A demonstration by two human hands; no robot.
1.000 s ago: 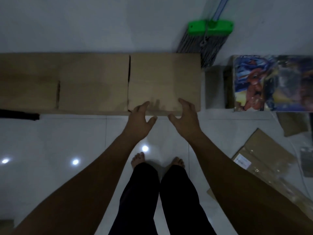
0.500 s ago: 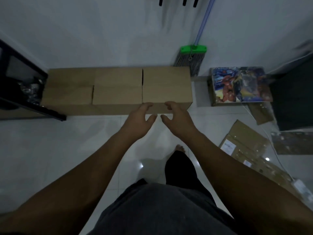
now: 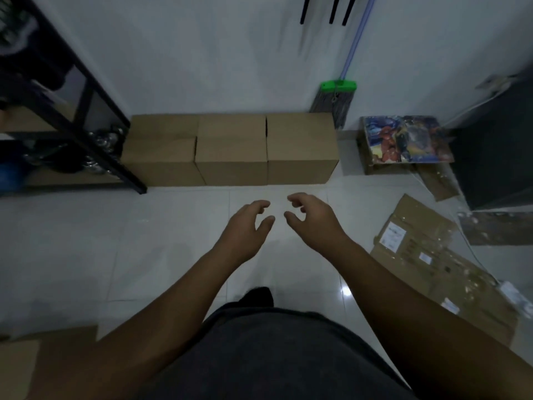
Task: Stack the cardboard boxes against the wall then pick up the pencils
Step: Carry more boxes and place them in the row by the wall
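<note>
Three brown cardboard boxes stand side by side against the white wall: the left box (image 3: 163, 157), the middle box (image 3: 231, 151) and the right box (image 3: 301, 145). My left hand (image 3: 248, 226) and my right hand (image 3: 311, 220) hover over the floor in front of the boxes, apart from them. Both hands hold nothing, with fingers loosely curled and spread. Another cardboard box corner (image 3: 43, 365) shows at the bottom left. No pencils are visible.
A black metal shelf (image 3: 86, 134) stands at the left. A green-headed broom (image 3: 337, 102) leans in the corner. A colourful printed box (image 3: 403, 142), flattened cardboard (image 3: 438, 261) and a dark cabinet (image 3: 499, 145) fill the right side. The floor is white tile.
Both hands have come off the right box and pulled back toward me. The view has risen and backed away, so the boxes look smaller and farther.
</note>
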